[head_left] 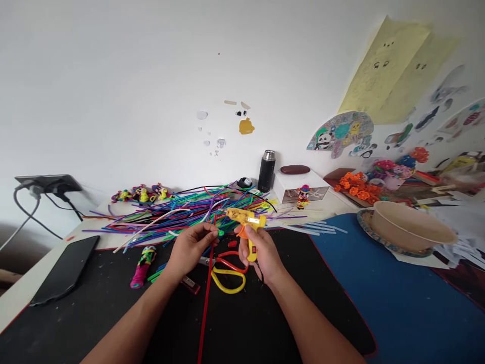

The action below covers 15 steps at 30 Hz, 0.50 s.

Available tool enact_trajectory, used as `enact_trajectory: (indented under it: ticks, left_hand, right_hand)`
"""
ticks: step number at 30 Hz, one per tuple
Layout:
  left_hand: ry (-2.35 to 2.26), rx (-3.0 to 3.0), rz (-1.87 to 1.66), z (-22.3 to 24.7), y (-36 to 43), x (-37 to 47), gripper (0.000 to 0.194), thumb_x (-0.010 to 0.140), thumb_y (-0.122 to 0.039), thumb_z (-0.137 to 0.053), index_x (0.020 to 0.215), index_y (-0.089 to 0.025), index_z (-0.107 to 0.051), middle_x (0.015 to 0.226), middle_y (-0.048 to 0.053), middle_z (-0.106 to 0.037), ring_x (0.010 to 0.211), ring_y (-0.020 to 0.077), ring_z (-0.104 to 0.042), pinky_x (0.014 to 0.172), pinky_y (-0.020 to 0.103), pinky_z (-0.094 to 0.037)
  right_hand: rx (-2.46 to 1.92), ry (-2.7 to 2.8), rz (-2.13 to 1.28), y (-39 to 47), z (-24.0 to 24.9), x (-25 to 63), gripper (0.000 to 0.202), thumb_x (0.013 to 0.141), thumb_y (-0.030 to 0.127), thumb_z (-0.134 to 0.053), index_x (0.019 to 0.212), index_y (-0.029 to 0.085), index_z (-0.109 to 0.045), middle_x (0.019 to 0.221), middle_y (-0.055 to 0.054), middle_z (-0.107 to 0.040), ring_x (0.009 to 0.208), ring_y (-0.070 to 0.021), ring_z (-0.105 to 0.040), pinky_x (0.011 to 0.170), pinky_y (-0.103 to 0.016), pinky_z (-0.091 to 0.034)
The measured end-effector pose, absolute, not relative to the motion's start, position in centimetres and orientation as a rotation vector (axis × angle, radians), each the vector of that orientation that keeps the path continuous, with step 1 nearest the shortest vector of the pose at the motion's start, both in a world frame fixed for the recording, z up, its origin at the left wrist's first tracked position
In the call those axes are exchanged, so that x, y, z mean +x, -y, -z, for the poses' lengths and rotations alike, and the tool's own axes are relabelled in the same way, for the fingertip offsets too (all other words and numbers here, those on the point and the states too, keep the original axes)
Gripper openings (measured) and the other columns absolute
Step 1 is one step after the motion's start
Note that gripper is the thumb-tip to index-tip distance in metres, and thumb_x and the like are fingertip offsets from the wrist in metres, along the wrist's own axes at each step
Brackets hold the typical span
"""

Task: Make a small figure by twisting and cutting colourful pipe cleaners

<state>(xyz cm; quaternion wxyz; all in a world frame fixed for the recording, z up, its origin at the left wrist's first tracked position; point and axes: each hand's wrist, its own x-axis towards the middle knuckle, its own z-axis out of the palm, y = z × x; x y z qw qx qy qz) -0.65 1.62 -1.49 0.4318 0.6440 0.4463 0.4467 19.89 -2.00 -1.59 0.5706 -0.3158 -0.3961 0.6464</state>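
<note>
Pinched in the fingertips of my left hand (190,251) is a red pipe cleaner (206,298), hanging down toward me. A small green piece (221,233) shows at the same fingertips; whether it is joined to the red one I cannot tell. My right hand (265,253) is wrapped round a yellow glue gun (250,227), a finger at its orange trigger. The nozzle points left, just above the green piece. Below my hands, scissors (229,290) with one red and one yellow handle lie on the black mat (288,308).
A heap of coloured pipe cleaners (182,212) spreads behind my hands. Left of them lie a pink and green pipe-cleaner figure (142,268) and a dark tablet (66,270). A black flask (267,172), a white box (303,184) and a bowl (411,227) stand farther back and right.
</note>
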Motion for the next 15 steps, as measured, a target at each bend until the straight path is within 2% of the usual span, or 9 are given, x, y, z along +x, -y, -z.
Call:
enact_trajectory:
  ticks: [6,15]
  left_hand:
    - [-1.179,1.789,-1.119,1.41,-1.18,-0.84,0.027,0.094,-0.048,-0.067,0.092,-0.021,-0.072,0.077,0.002,-0.074,0.07,0.0195,-0.071,0.07,0.029,-0.055]
    - [-1.253,1.918,-1.117,1.26,-1.13,-0.96,0.022,0.096,-0.043,-0.063,0.093,-0.023,-0.071,0.079,0.002,-0.075,0.071,0.0199,-0.072,0.069,0.029,-0.055]
  right_hand:
    - [-1.03,1.127,-1.294,2.29,2.25,19.44,0.058,0.089,0.072,-0.064,0.093,0.015,-0.067,0.047,0.005,-0.053,0.036,-0.0097,-0.046,0.042,-0.022,-0.034]
    - [-1.179,1.135,-1.202,2.63,1.99,19.15,0.062,0.087,0.078,-0.06,0.083,0.016,-0.065,0.046,0.005,-0.051,0.035,-0.0096,-0.044,0.039,-0.022,-0.033]
